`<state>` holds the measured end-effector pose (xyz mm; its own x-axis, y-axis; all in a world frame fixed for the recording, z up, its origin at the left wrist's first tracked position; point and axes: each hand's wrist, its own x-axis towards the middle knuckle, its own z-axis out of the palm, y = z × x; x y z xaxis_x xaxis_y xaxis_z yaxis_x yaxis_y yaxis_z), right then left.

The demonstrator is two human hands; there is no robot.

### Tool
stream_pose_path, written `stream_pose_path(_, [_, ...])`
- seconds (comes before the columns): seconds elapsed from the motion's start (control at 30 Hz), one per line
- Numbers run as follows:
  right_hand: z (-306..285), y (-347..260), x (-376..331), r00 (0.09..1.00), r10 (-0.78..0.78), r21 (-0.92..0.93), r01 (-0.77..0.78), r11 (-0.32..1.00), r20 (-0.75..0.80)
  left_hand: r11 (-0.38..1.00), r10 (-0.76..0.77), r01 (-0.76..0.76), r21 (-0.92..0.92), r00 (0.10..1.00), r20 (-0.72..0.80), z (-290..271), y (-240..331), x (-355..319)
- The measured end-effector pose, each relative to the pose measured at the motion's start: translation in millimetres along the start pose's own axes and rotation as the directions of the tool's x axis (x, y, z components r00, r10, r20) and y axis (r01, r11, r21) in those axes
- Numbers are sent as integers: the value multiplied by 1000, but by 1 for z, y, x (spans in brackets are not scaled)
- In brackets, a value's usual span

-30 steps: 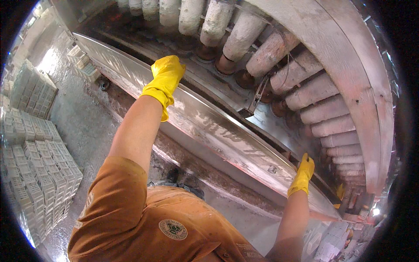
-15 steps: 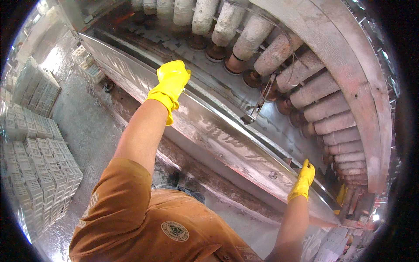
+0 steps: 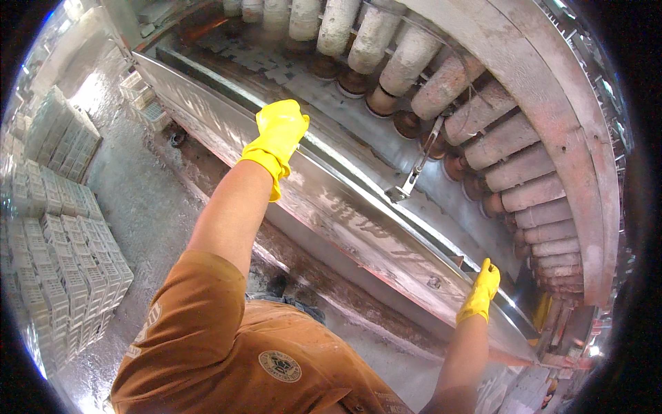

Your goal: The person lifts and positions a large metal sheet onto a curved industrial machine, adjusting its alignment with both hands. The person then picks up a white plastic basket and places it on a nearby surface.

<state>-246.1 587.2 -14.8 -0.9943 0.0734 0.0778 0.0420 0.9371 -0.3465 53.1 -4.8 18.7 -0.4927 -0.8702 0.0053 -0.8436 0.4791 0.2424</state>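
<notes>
My left hand, in a yellow rubber glove, is closed over the upper edge of a long metal panel. Farther right along that same edge, my right hand, gloved alike, is closed on the rim, thumb side up. The panel slants from the far left down to the near right; its face is wet and streaked, with pinkish residue. Behind it lies a wet metal trough. A thin metal arm with a small bracket hangs over the trough between my hands. My fingertips are partly hidden behind the rim.
A curved row of thick, crusted cylinders with reddish-brown ends stands over the trough, under a broad curved metal rim. On the left, stacked pale plastic crates stand on the wet floor. More crates sit beside the panel's far end.
The view has shifted slightly, so panel, cylinders and hands appear a little farther right. Both hands stay on the panel's edge. A brighter strip shows along the inner side of that edge.
</notes>
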Motion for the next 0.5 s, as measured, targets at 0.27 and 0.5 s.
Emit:
stream_pose_path(0.27, [3,0,1,999,27,-1,-27,1000,21,1000,-4,4,-1,999,-46,3,0,-2])
stream_pose_path(0.5, [12,20,14,1000,-17,-4,17,1000,-12,999,55,-54,4,998,-41,11,-4,2])
